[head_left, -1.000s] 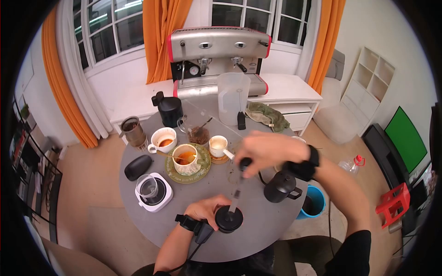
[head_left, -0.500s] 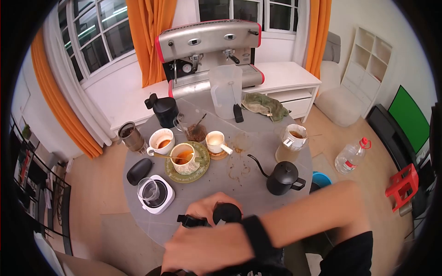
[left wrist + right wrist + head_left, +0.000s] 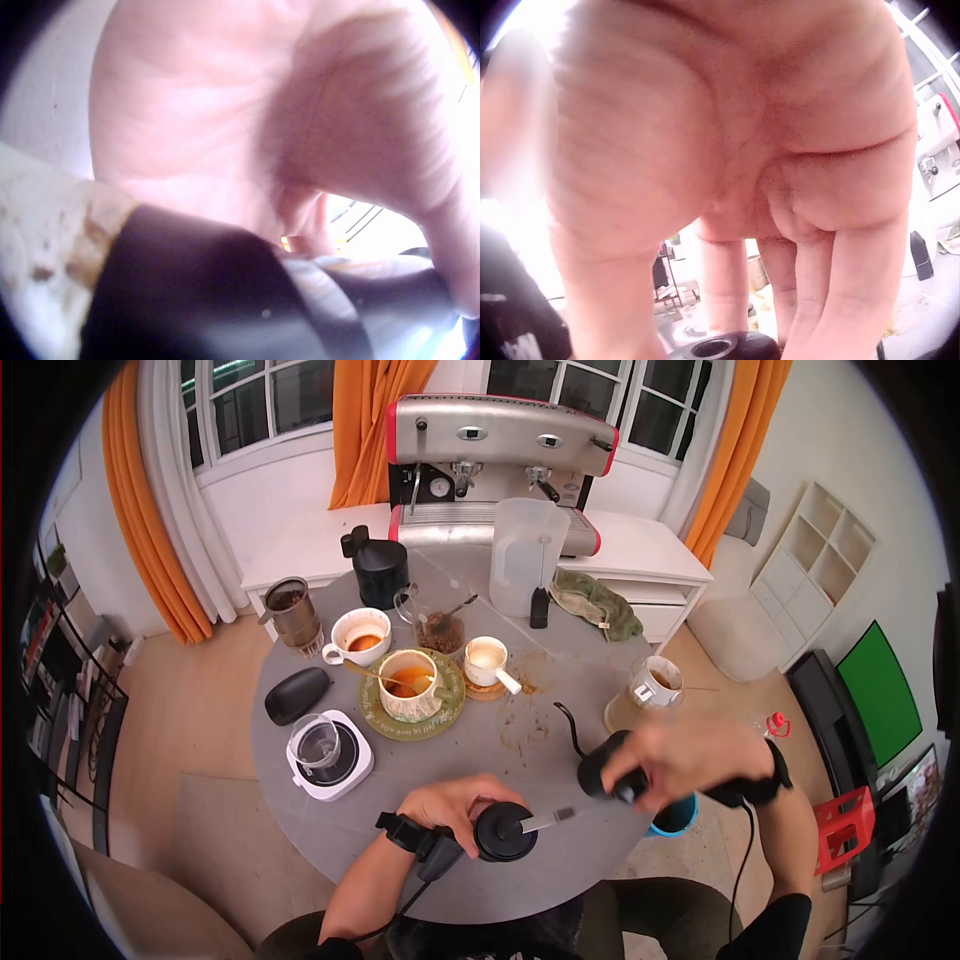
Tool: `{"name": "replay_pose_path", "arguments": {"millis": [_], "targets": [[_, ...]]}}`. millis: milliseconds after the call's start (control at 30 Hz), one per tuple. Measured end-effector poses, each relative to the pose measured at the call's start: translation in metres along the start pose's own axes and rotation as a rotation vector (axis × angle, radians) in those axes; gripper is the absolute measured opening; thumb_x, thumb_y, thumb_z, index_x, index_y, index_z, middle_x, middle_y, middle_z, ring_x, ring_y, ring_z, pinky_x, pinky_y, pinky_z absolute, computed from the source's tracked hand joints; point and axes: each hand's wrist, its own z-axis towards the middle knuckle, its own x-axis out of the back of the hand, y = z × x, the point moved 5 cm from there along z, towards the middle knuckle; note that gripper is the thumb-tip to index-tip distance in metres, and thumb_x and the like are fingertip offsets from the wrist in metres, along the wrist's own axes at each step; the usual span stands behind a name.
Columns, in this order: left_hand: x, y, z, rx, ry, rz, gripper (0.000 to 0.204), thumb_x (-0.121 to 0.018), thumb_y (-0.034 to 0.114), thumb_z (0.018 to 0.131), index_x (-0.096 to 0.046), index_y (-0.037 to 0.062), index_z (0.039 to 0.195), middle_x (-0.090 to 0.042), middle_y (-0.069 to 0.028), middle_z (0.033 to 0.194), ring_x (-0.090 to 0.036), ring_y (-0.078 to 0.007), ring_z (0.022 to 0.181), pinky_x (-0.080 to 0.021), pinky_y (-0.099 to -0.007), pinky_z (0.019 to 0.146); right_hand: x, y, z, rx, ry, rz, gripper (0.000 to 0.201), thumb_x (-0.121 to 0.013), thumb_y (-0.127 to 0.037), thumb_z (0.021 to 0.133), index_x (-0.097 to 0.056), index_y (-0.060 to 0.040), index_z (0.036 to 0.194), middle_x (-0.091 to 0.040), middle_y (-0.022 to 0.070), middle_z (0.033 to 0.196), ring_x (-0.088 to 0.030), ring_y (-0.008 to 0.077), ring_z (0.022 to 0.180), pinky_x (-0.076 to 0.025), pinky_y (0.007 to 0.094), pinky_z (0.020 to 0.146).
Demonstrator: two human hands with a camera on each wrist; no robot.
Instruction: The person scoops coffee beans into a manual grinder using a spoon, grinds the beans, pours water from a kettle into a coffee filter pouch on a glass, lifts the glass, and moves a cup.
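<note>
My left hand [image 3: 450,807] grips a black hand coffee grinder [image 3: 503,834] near the front edge of the round table. In the left wrist view the dark grinder body [image 3: 195,285] lies across the palm [image 3: 217,112]. A flat metal crank arm [image 3: 552,819] reaches from its lid toward the right. My right hand [image 3: 690,758], blurred, curls its fingers around the black crank knob [image 3: 630,790]. From the right wrist, the knob's hollow top [image 3: 714,346] shows below the bent fingers [image 3: 724,292]. Behind that hand, a black gooseneck kettle [image 3: 598,768] is partly hidden.
A white scale [image 3: 333,778] bears a clear glass cup. A green plate [image 3: 455,705] carries a cup of amber liquid. Further back stand a white cup [image 3: 345,630], a small white handled pot [image 3: 487,660], a clear pitcher [image 3: 515,575] and a glass jug [image 3: 625,705].
My right hand has swung the crank round: from the grinder's far side, in toward my body, and now out to the right. The left hand stays on the grinder. The head view has shifted slightly.
</note>
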Motion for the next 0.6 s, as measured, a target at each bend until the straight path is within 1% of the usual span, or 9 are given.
{"name": "replay_pose_path", "arguments": {"millis": [233, 300, 367, 400, 433, 467, 533, 567, 600], "targets": [[0.004, -0.002, -0.001, -0.077, 0.011, 0.104, 0.075, -0.086, 0.022, 0.042, -0.061, -0.0027, 0.108, -0.064, -0.0177, 0.104, -0.059, -0.0293, 0.099, -0.043, -0.0381, 0.088, 0.041, 0.006, 0.112, -0.017, 0.128, 0.046, 0.038, -0.073, -0.023, 0.070, -0.068, -0.0019, 0.101, -0.066, 0.0085, 0.064, -0.064, 0.0181, 0.058, -0.048, 0.0322, 0.054], [0.006, -0.001, 0.000, -0.037, 0.016, 0.145, 0.073, -0.085, 0.029, 0.043, -0.062, -0.0023, 0.105, -0.064, -0.0178, 0.103, -0.059, -0.0302, 0.098, -0.043, -0.0384, 0.086, 0.038, -0.019, 0.151, 0.144, 0.125, 0.060, 0.028, -0.072, -0.021, 0.070, -0.070, -0.0005, 0.089, -0.065, 0.0083, 0.060, -0.064, 0.0169, 0.054, -0.050, 0.0317, 0.052], [0.006, 0.002, 0.004, -0.100, -0.174, 0.132, 0.082, -0.090, 0.011, 0.041, -0.057, -0.0020, 0.116, -0.063, -0.0095, 0.110, -0.057, -0.0170, 0.104, -0.042, -0.0292, 0.094, 0.028, -0.053, 0.177, 0.323, 0.172, 0.035, 0.023, -0.071, -0.019, 0.064, -0.067, 0.0010, 0.074, -0.061, 0.0091, 0.053, -0.063, 0.0186, 0.051, -0.049, 0.0329, 0.049], [0.011, -0.008, 0.001, -0.084, -0.179, 0.131, 0.082, -0.090, 0.011, 0.041, -0.057, -0.0020, 0.116, -0.063, -0.0095, 0.110, -0.057, -0.0170, 0.104, -0.042, -0.0292, 0.094, 0.020, -0.072, 0.185, 0.364, 0.138, 0.080, 0.022, -0.069, -0.018, 0.062, -0.065, 0.0018, 0.070, -0.059, 0.0105, 0.052, -0.063, 0.0197, 0.051, -0.049, 0.0336, 0.047], [0.020, -0.021, -0.005, -0.138, -0.083, 0.143, 0.081, -0.090, 0.014, 0.041, -0.058, -0.0024, 0.114, -0.063, -0.0102, 0.109, -0.058, -0.0174, 0.103, -0.043, -0.0292, 0.094, 0.005, -0.091, 0.207, 0.552, 0.215, 0.019, 0.021, -0.075, -0.011, 0.056, -0.062, 0.0055, 0.059, -0.062, 0.0125, 0.054, -0.065, 0.0191, 0.049, -0.051, 0.0291, 0.043], [0.027, -0.026, -0.010, -0.195, 0.016, 0.154, 0.081, -0.090, 0.017, 0.042, -0.059, -0.0029, 0.113, -0.063, -0.0108, 0.109, -0.058, -0.0177, 0.101, -0.043, -0.0292, 0.093, -0.005, -0.108, 0.203, 0.551, 0.225, 0.078, 0.021, -0.076, -0.012, 0.055, -0.062, 0.0034, 0.058, -0.062, 0.0113, 0.053, -0.065, 0.0198, 0.048, -0.050, 0.0310, 0.043], [0.014, -0.016, -0.011, -0.170, 0.021, 0.175, 0.080, -0.090, 0.017, 0.042, -0.059, -0.0031, 0.113, -0.064, -0.0109, 0.109, -0.059, -0.0177, 0.101, -0.043, -0.0292, 0.093, -0.036, -0.139, 0.189, 0.636, 0.269, 0.022, 0.021, -0.074, -0.012, 0.052, -0.060, 0.0024, 0.057, -0.061, 0.0144, 0.056, -0.064, 0.0266, 0.051, -0.051, 0.0380, 0.046], [0.004, -0.004, -0.010, -0.157, 0.026, 0.201, 0.080, -0.090, 0.018, 0.042, -0.059, -0.0033, 0.112, -0.064, -0.0110, 0.108, -0.059, -0.0177, 0.100, -0.044, -0.0292, 0.092, -0.039, -0.147, 0.153, 0.934, 0.710, 0.164, 0.023, -0.073, -0.014, 0.053, -0.058, 0.0037, 0.056, -0.059, 0.0197, 0.059, -0.063, 0.0337, 0.059, -0.051, 0.0424, 0.050], [-0.006, 0.008, -0.010, -0.147, 0.033, 0.227, 0.079, -0.090, 0.018, 0.042, -0.060, -0.0034, 0.112, -0.064, -0.0112, 0.108, -0.059, -0.0177, 0.100, -0.044, -0.0292, 0.092, -0.050, -0.155, 0.136, 0.805, 0.406, 0.202, 0.029, -0.074, -0.017, 0.056, -0.059, 0.0066, 0.065, -0.058, 0.0242, 0.068, -0.061, 0.0396, 0.067, -0.051, 0.0456, 0.057]]}}
